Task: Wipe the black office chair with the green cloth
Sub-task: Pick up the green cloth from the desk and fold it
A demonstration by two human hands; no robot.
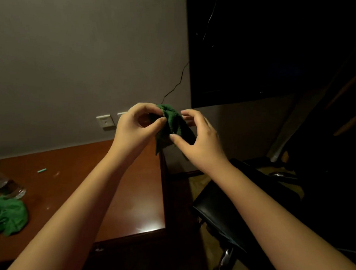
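A small dark green cloth (pixel 172 124) hangs bunched in the air between my two hands, above the desk's right edge. My left hand (pixel 135 131) pinches its top left part between thumb and forefinger. My right hand (pixel 200 140) pinches its lower right side with thumb and curled fingers. The black office chair (pixel 222 211) stands low at the right, below my right forearm; its dark seat and a chrome part of its base show, the rest is lost in shadow.
A brown wooden desk (pixel 135 199) fills the lower left. On its left end lie a second green cloth (pixel 8 216), a clear glass (pixel 4 185) and a small green cap-like piece (pixel 42 170). Wall sockets (pixel 105 122) and a black cable (pixel 176 83) are behind. A dark screen (pixel 251 48) hangs upper right.
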